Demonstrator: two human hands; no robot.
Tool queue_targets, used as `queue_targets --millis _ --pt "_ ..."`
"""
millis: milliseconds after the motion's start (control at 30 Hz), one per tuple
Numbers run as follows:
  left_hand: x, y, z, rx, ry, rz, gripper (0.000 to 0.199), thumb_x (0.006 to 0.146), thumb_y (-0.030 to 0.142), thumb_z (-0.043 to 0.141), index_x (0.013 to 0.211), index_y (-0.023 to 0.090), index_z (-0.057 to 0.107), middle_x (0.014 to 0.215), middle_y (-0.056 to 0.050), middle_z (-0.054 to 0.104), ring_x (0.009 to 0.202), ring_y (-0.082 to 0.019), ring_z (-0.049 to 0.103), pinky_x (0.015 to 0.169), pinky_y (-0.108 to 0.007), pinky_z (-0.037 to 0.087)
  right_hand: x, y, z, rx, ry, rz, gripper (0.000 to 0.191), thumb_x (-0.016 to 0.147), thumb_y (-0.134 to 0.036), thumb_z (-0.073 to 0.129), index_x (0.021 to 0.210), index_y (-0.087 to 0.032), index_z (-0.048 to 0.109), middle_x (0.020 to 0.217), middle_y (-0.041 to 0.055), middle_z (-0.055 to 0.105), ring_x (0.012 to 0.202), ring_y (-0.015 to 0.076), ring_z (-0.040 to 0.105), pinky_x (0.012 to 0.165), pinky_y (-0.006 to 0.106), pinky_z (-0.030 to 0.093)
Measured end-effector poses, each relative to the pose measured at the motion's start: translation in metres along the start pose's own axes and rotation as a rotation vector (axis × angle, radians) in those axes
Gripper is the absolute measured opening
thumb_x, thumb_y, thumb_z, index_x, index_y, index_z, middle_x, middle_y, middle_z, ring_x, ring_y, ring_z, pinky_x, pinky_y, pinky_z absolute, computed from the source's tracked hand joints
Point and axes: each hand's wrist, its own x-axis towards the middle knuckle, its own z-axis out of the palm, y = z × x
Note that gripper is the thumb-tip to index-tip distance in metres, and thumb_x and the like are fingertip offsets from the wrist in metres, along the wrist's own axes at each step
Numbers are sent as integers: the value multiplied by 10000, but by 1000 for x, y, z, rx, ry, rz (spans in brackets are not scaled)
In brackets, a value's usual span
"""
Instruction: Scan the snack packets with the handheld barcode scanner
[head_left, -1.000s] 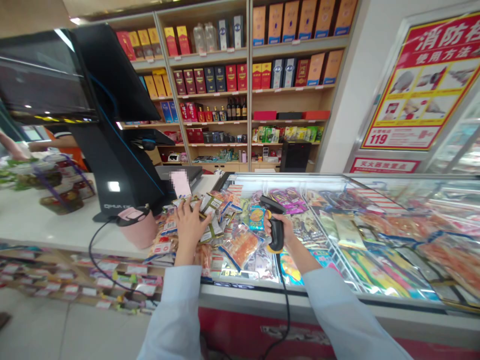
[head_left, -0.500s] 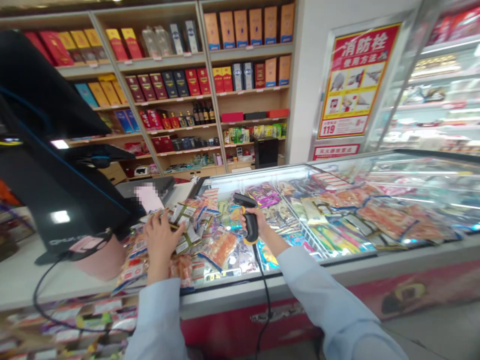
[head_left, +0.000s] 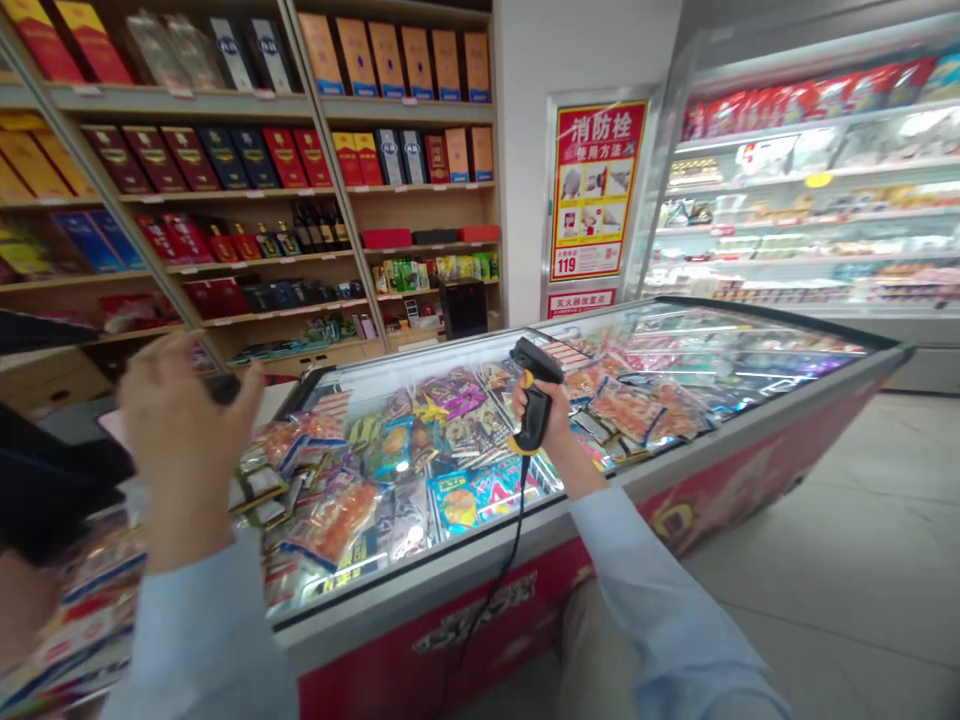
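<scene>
My left hand [head_left: 184, 440] is raised with curled fingers above the near end of a glass-topped chest freezer [head_left: 480, 590]. A small dark object [head_left: 223, 388] shows at its fingertips, but I cannot tell whether the hand holds it. Below that hand lie several plastic-wrapped snack packets [head_left: 330, 525]. My right hand [head_left: 544, 420] grips a black and yellow handheld barcode scanner [head_left: 534, 400] over the freezer's middle, touching nothing else. The scanner's black cable [head_left: 510, 530] hangs down past the freezer's front wall.
Wooden shelves [head_left: 225, 250] of boxed liquor and wine stand behind the freezer. A refrigerated display case [head_left: 810, 210] stands at the right. A black checkout terminal [head_left: 45, 490] intrudes at lower left. Tiled floor [head_left: 825, 560] runs along the freezer's right side.
My left hand has lifted off the pile of packets and moved up and left. The view has swung right, and my right hand still grips the scanner.
</scene>
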Motion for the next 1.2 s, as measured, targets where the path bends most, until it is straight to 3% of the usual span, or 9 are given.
queue_targets --millis 33,133,267,367,433,633,767,967,1200 --pt "-2 21 20 24 57 52 581 824 473 538 1321 186 451 1389 -78 486 1320 -370 397 1100 -578 328 -8 -12 -12 -25 45 -31 186 695 -361 596 773 -203 537 556 -38 480 450 101 463 387 194 399" --pt "-22 76 93 -21 -100 162 530 841 377 540 1286 99 466 1313 -170 521 1259 -321 468 1060 -492 394 -33 -37 -45 -95 170 -82 190 693 -364 600 780 -206 541 563 -34 491 447 102 468 396 203 408" --pt "-72 135 190 -130 -336 262 489 858 335 537 1286 117 450 1305 -183 529 1202 -294 516 1012 -440 425 -59 -54 -83 -148 286 -68 214 663 -364 637 785 -208 556 560 -31 522 432 110 481 384 216 408" --pt "-109 169 243 -187 -494 279 478 850 314 563 1278 131 455 1283 -165 554 1188 -277 536 1008 -401 426 -73 -58 -106 -177 361 -58 230 659 -357 663 801 -206 562 572 -28 545 430 113 490 389 226 423" --pt "-128 183 266 -215 -581 277 496 844 316 582 1288 137 451 1301 -165 550 1215 -276 527 1013 -392 424 -79 -57 -117 -189 413 -85 231 670 -362 668 806 -206 565 570 -31 544 428 112 491 387 225 425" --pt "-156 187 289 -223 -633 312 524 847 343 590 1314 152 449 1325 -158 558 1240 -286 520 1059 -420 395 -84 -54 -125 -119 463 -184 219 681 -379 656 788 -206 573 564 -36 518 451 105 499 401 206 434" --pt "-158 183 300 -251 -673 345 564 838 367 605 1333 153 437 1351 -160 548 1261 -284 511 1084 -429 376 -83 -55 -123 -106 520 -149 219 666 -374 668 758 -197 578 559 -32 527 447 103 493 396 204 434" --pt "-168 196 326 -347 -703 358 624 894 436 495 1400 104 348 1465 -214 420 1362 -295 409 1107 -439 351 -84 -55 -124 -127 523 -83 253 653 -387 686 780 -199 575 567 -32 547 440 107 495 403 216 443" --pt "-169 199 324 -308 -745 346 621 868 383 543 1408 127 371 1334 -174 546 1299 -280 461 1106 -451 331 -84 -54 -120 -187 546 -89 249 638 -375 682 777 -185 602 553 -24 553 435 113 503 402 224 442"
